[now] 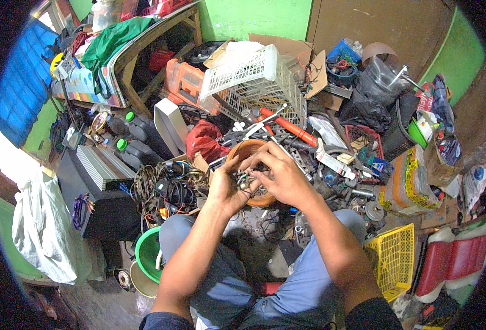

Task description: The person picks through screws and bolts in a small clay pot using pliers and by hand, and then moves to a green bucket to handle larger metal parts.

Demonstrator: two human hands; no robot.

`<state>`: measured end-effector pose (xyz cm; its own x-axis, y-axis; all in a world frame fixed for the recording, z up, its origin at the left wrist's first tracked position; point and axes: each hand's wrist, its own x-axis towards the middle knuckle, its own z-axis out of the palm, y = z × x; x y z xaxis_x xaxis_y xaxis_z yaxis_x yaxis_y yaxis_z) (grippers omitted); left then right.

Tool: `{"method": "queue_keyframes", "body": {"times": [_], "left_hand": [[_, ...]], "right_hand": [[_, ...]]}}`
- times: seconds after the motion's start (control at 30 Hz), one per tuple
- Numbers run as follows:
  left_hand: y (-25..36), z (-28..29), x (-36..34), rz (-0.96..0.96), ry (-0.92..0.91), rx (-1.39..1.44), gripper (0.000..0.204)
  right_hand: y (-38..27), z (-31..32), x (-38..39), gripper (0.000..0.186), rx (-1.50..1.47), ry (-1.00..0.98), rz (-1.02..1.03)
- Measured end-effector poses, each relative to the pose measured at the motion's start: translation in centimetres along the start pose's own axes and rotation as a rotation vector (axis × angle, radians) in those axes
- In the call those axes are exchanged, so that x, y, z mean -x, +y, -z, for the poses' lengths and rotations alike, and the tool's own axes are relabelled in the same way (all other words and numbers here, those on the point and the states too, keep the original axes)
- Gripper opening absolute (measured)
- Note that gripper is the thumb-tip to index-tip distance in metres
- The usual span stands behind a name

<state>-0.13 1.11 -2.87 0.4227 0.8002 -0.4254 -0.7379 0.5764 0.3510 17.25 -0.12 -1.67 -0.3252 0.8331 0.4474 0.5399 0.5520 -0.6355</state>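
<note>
In front of my knees is a round terracotta-coloured bowl (260, 201) with small metal parts inside. Above it my left hand (227, 188) is cupped, its fingers curled around a few small metal pieces (244, 180) in the palm. My right hand (282, 175) meets it from the other side, with fingers bent and their tips drawn together over the left palm. Whatever sits between the right fingertips is too small to make out.
Tangled cables (152, 190) lie left of the bowl, near a green basin (147, 254). Behind are a red bag (204, 140), an orange tube (290, 127) and a white crate (248, 74). On the right stand a taped carton (410, 184) and a yellow basket (395, 261).
</note>
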Motion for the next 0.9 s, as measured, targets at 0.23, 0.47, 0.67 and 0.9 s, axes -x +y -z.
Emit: {"method": "queue_keyframes", "body": {"times": [0.23,0.47,0.67,0.9], "left_hand": [[0.4,0.3,0.1,-0.003,-0.065,-0.010,0.033],[0.4,-0.3,0.0,0.002,-0.079,0.037,0.044],[0.5,-1.4,0.9,-0.023,-0.075,-0.002,0.049],[0.5,-1.4,0.8,-0.022,-0.085,0.011,0.051]], "right_hand": [[-0.3,0.0,-0.4,0.026,-0.109,0.032,0.024],[-0.9,-0.2,-0.5,0.017,-0.547,0.209,-0.349],[-0.7,1.1,-0.8,0.016,-0.829,0.166,-0.446],[0.9,1.9,-0.6,0.019,-1.115,0.332,-0.455]]}}
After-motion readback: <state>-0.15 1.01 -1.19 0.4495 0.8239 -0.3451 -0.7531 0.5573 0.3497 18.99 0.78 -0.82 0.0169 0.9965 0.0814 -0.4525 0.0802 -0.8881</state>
